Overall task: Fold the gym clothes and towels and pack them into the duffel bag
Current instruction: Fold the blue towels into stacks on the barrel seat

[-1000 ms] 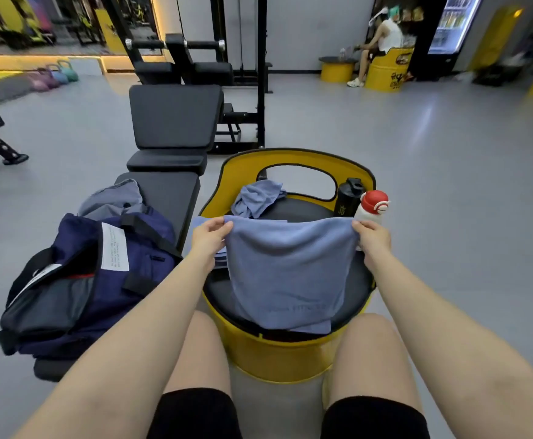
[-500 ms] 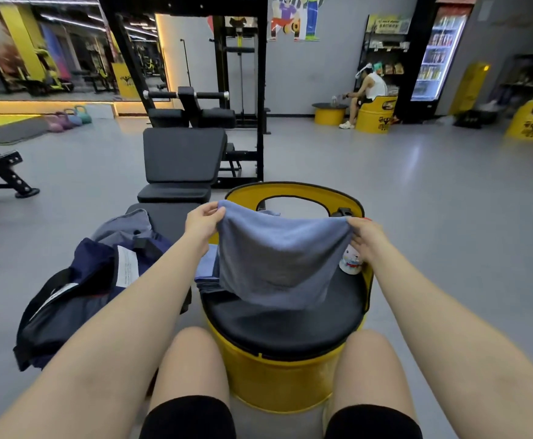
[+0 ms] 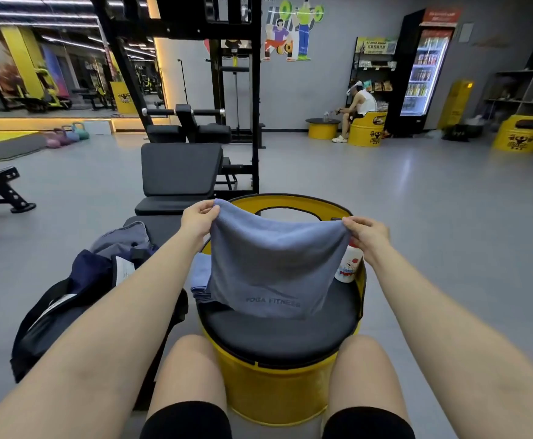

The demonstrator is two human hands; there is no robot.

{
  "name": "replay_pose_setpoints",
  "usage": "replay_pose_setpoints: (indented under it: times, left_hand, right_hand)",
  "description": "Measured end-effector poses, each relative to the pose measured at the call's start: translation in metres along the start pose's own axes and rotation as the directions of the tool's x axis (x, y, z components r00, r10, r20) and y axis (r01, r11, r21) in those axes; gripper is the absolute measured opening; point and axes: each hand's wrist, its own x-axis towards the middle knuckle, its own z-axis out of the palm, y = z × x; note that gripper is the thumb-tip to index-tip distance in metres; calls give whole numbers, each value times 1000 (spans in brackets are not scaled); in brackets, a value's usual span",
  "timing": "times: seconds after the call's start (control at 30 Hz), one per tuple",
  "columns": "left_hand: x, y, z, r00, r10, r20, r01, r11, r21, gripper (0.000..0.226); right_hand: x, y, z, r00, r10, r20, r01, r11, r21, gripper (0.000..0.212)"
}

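Towel (image 3: 274, 264) top corners pinched tight btwn L hand (image 3: 198, 217) & R hand (image 3: 368, 233), hanging over stool (image 3: 284, 337).

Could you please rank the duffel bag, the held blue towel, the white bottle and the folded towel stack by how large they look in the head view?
1. duffel bag and blue towel: similar spread, too close to rank
2. folded towel stack, partly hidden
3. white bottle, partly hidden
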Motion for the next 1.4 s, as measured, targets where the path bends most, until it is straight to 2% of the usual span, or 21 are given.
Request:
replay_pose_setpoints:
  times: [0.07,0.13,0.2,0.33,0.53,0.63,0.73,0.93,1.07,1.27,1.4]
  left_hand:
    - [0,1,1,1000,21,-11,-20,999,31,26]
    - [1,1,0,994,79,-71,-68,986,153,24]
    - [4,0,-3,981,145,-131,-108,960,259,22]
    - [8,2,-5,975,175,-139,-131,951,279,20]
    - [11,0,-3,982,123,-145,-95,978,188,15]
    - [11,-2,-3,991,73,-113,-60,992,115,18]
    - [9,-7,-5,992,62,-113,-49,993,107,10]
    - [7,-22,-10,985,24,-170,-10,996,85,9]
    - [0,-28,-6,985,4,-174,-7,1000,-15,14]
    - [-11,-39,1,996,-34,-82,23,992,-124,13]
    - [-24,-42,7,999,-33,-28,28,988,-154,27]
  right_hand:
    - [-1,0,-2,1000,-25,-15,25,1000,-17,7]
    - [-5,-1,-5,998,-62,-14,62,998,-30,18]
    - [-7,-2,-8,995,-103,-15,102,994,-46,18]
    - [-9,-2,-13,984,-175,-36,171,980,-99,18]
    - [-4,1,-12,979,-201,-20,187,942,-280,22]
    - [-7,2,-11,981,-193,-13,177,921,-347,16]
    - [-11,3,-10,978,-209,-21,186,907,-377,11]
    - [-15,9,-14,976,-217,-27,189,899,-396,8]
    - [-20,8,-20,970,-242,-15,213,881,-423,2]
    - [-28,10,-25,969,-237,66,244,890,-385,10]
    - [-32,13,-29,975,-217,38,217,915,-339,9]
